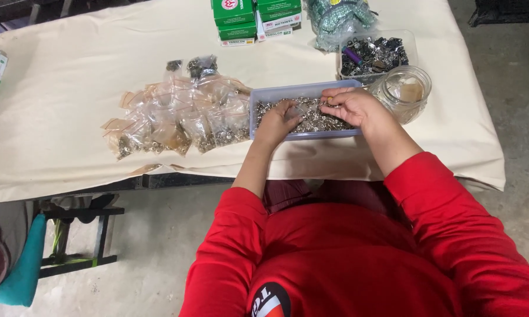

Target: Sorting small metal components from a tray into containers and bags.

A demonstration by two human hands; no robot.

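Where the two hands meet sits a shallow rectangular tray (264,97) of pale lilac plastic, near the front edge of the desk (71,82), filled with a heap of small shiny metal pieces (320,120), silvery and tangled.

Left hand (279,120): in the tray, fingers curled down and pinched on a small clear bag (298,110), held over the heap.

Right hand (355,105): over the right half of the tray, fingers bent and drawn together at the tips near the far wall, pinching a tiny metal piece; what exactly it is, too small to tell.

Both sleeves red, the left pushed up to the elbow.

Left of the tray, touching it: a loose spread of small clear plastic bags (176,114), crinkled, many with a little clump of metal parts in the bottom corner.

Right of the tray, just beside the right hand: a round glass jar (406,91), open-mouthed.

Behind the jar: a clear square tub (373,56) of darker metal hardware, one purple item among it.

Further back: a bag of teal, beaded-looking material (337,14), and stacked green-and-white cardboard boxes (255,17).

Desk covered with a cream cloth, soft and slightly creased.
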